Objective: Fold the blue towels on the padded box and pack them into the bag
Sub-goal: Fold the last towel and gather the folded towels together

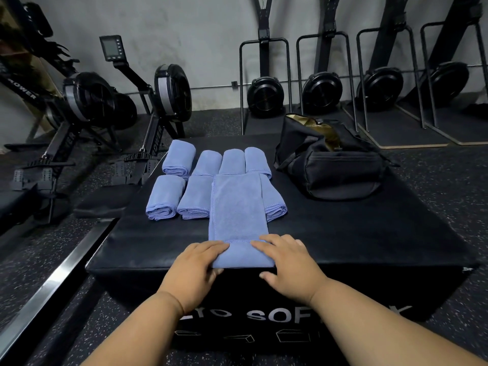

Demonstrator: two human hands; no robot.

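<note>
Both hands, left hand (196, 262) and right hand (286, 260), seemingly grip the blue towel (237, 215), rolling it.

The black padded box (343, 233) stands on speckled dark floor (435, 180). On its top lie seven rolled blue towels (198, 196) in two rows at the left, one long folded towel (237, 207) running toward the near edge, and a black bag (332, 165) at the far right.
</note>
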